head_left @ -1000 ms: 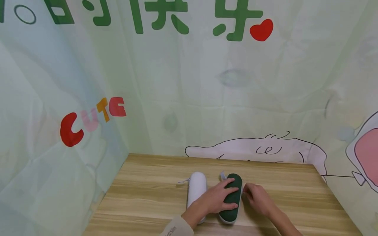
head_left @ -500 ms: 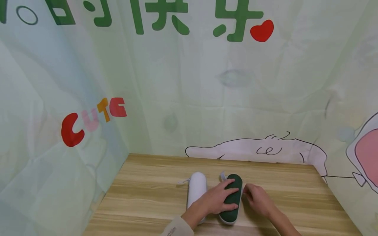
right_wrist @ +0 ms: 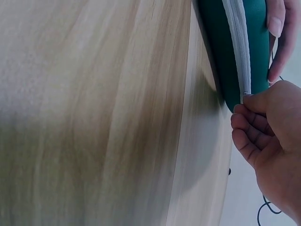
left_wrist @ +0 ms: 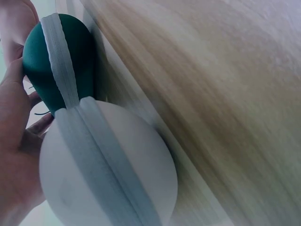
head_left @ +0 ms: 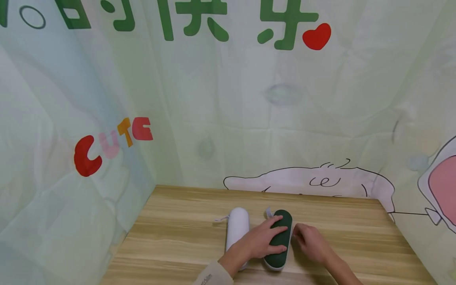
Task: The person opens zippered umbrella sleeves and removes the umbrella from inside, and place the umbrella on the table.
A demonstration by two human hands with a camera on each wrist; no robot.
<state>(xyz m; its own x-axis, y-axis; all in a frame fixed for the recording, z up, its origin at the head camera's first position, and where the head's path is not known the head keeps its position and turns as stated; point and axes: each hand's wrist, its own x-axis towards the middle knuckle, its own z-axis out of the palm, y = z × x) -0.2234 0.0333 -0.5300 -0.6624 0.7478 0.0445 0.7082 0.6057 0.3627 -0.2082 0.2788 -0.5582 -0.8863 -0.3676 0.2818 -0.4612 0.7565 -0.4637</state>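
A dark green oblong zip case (head_left: 279,253) lies on the wooden table, slightly tilted in direction. My left hand (head_left: 265,237) rests across its top, fingers spread and fairly straight, pressing on it. Along the case's side runs a pale zip (right_wrist: 240,42). At the zip's end my right hand (right_wrist: 277,136) pinches the zip pull (right_wrist: 246,96) between thumb and curled forefinger; the pull is mostly hidden by the fingers. Left of it lies a white zip case (head_left: 238,225) of like shape, partly under my left forearm. Its grey zip (left_wrist: 101,165) shows in the left wrist view.
The wooden table (head_left: 178,233) extends on both sides of the cases. A printed cloth backdrop (head_left: 231,99) stands around its back and sides. Pale fabric tabs stick out near the far ends of both cases, such as the white case's tab (head_left: 221,218).
Almost nothing moves. My right hand shifts very slightly toward me along the green case's side. My left hand and both cases stay where they were.
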